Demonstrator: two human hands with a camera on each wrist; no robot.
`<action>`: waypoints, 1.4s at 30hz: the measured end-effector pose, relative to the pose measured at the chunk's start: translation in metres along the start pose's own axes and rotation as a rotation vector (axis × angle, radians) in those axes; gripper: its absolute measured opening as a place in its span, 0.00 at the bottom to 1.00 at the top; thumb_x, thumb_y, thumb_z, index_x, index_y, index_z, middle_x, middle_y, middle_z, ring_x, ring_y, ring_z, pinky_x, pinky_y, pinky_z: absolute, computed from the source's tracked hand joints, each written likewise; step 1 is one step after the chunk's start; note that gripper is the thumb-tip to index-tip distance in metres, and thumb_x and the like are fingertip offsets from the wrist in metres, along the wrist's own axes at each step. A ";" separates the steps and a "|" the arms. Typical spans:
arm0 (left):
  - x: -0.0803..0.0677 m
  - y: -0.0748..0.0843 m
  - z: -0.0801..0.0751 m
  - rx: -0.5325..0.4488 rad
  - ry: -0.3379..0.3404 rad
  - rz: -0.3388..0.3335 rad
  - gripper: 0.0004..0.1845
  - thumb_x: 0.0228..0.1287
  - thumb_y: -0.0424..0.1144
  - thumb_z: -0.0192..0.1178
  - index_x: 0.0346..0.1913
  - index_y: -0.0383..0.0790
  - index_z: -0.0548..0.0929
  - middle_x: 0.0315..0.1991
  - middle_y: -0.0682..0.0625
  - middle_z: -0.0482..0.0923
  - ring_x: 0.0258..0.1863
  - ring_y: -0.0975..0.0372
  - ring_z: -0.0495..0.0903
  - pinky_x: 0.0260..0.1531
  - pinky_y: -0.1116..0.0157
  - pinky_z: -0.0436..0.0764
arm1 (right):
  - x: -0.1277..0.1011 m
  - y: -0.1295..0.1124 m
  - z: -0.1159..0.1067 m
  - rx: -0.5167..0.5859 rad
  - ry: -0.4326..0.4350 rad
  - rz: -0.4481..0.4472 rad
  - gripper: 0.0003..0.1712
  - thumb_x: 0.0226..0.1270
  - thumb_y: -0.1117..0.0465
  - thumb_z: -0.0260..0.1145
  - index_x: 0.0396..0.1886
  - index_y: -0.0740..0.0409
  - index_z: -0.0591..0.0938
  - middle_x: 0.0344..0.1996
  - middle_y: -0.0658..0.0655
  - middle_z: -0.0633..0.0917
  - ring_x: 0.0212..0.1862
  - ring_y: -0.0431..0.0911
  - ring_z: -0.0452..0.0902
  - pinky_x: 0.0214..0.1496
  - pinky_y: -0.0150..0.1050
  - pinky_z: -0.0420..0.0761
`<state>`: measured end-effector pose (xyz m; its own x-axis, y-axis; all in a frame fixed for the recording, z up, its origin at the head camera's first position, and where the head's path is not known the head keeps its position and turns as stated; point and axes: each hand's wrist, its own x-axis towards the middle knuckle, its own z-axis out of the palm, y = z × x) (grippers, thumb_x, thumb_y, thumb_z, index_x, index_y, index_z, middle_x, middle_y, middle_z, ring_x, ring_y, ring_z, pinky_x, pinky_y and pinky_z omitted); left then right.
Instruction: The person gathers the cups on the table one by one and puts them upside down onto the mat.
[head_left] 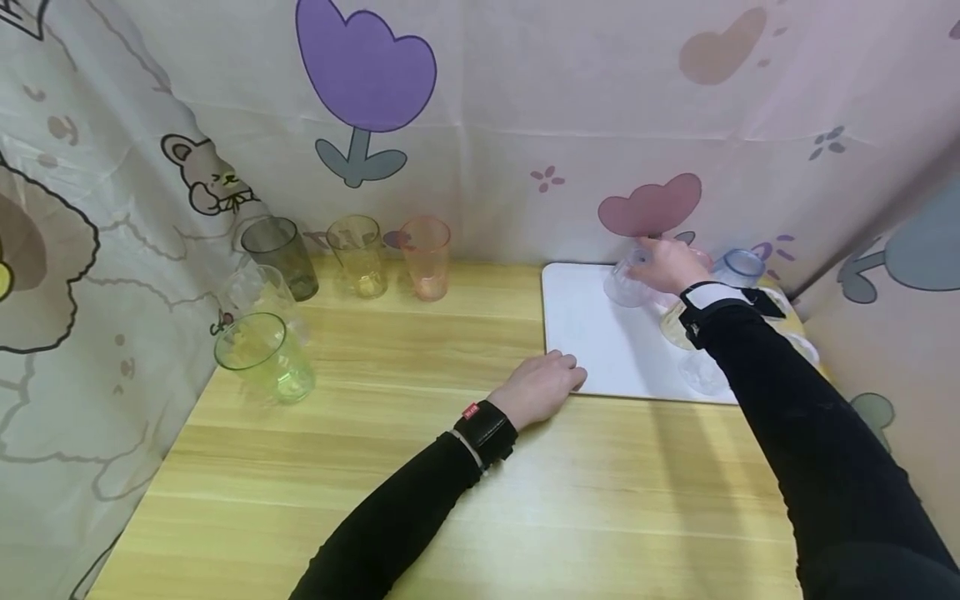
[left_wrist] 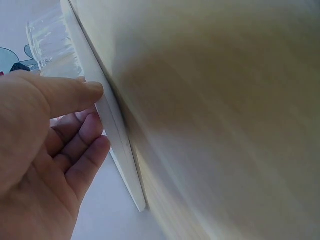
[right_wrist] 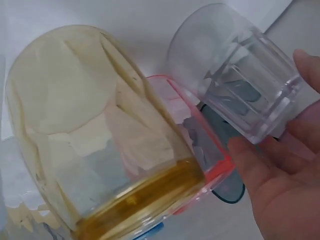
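My right hand grips a clear plastic cup near its base, thumb on one side and fingers on the other. The cup is mouth-down at the back of a white board. Beside it, in the right wrist view, are an upside-down yellow cup and a pink-edged cup. A blue cup and another clear cup also stand on the board, partly behind my right arm. My left hand rests at the board's front edge, thumb tip against it and fingers loosely bent.
On the wooden table, a grey cup, a yellow cup and a pink cup stand at the back left. A clear cup and a green cup are nearer. Printed cloth surrounds the table's back and sides.
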<state>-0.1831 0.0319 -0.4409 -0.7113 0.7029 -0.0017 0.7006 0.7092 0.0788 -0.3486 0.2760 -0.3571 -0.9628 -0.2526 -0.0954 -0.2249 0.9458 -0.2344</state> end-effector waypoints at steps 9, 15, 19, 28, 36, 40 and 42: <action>-0.001 0.002 0.000 -0.012 -0.006 -0.007 0.12 0.70 0.29 0.59 0.48 0.49 0.83 0.43 0.56 0.77 0.43 0.63 0.74 0.42 0.71 0.77 | -0.026 -0.014 -0.004 0.198 0.310 -0.103 0.38 0.69 0.58 0.64 0.76 0.67 0.69 0.72 0.72 0.68 0.72 0.72 0.62 0.72 0.68 0.65; -0.001 0.001 0.000 -0.034 -0.002 -0.012 0.13 0.69 0.27 0.59 0.48 0.49 0.83 0.43 0.56 0.77 0.43 0.63 0.74 0.42 0.71 0.77 | -0.054 -0.041 -0.006 0.212 0.415 -0.125 0.34 0.70 0.60 0.66 0.74 0.63 0.73 0.72 0.69 0.70 0.71 0.69 0.66 0.66 0.70 0.69; -0.001 0.001 -0.001 -0.043 0.004 -0.024 0.14 0.68 0.26 0.60 0.49 0.49 0.84 0.45 0.56 0.79 0.44 0.63 0.75 0.43 0.71 0.77 | -0.070 -0.052 0.000 0.234 0.478 -0.165 0.32 0.68 0.62 0.68 0.71 0.64 0.75 0.70 0.69 0.73 0.70 0.68 0.69 0.65 0.69 0.69; -0.005 0.000 -0.002 -0.095 0.033 -0.048 0.12 0.73 0.30 0.59 0.51 0.48 0.86 0.47 0.55 0.81 0.46 0.61 0.78 0.45 0.69 0.80 | -0.100 -0.069 0.034 0.290 0.531 -0.261 0.28 0.64 0.67 0.72 0.64 0.69 0.80 0.63 0.69 0.79 0.64 0.65 0.75 0.64 0.61 0.76; -0.016 -0.013 0.001 -0.207 0.090 -0.108 0.11 0.71 0.35 0.64 0.53 0.47 0.86 0.49 0.54 0.80 0.49 0.60 0.78 0.45 0.67 0.82 | -0.123 -0.077 0.070 0.355 0.496 -0.269 0.21 0.65 0.68 0.72 0.57 0.66 0.83 0.54 0.66 0.83 0.49 0.59 0.82 0.48 0.55 0.86; -0.024 -0.023 0.002 -0.298 0.134 -0.125 0.12 0.71 0.36 0.64 0.55 0.44 0.85 0.52 0.52 0.81 0.52 0.60 0.80 0.51 0.65 0.82 | -0.131 -0.078 0.084 0.351 0.460 -0.270 0.18 0.65 0.68 0.72 0.54 0.65 0.85 0.49 0.64 0.85 0.44 0.57 0.83 0.44 0.54 0.87; -0.029 -0.029 0.002 -0.361 0.151 -0.147 0.14 0.71 0.36 0.64 0.57 0.43 0.83 0.54 0.51 0.81 0.54 0.59 0.80 0.55 0.63 0.81 | -0.134 -0.079 0.091 0.343 0.429 -0.273 0.16 0.66 0.67 0.72 0.52 0.65 0.86 0.46 0.63 0.86 0.43 0.56 0.84 0.42 0.52 0.87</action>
<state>-0.1832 -0.0088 -0.4453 -0.8214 0.5605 0.1052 0.5453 0.7179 0.4328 -0.1880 0.2170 -0.4134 -0.8674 -0.3050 0.3931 -0.4800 0.7208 -0.5000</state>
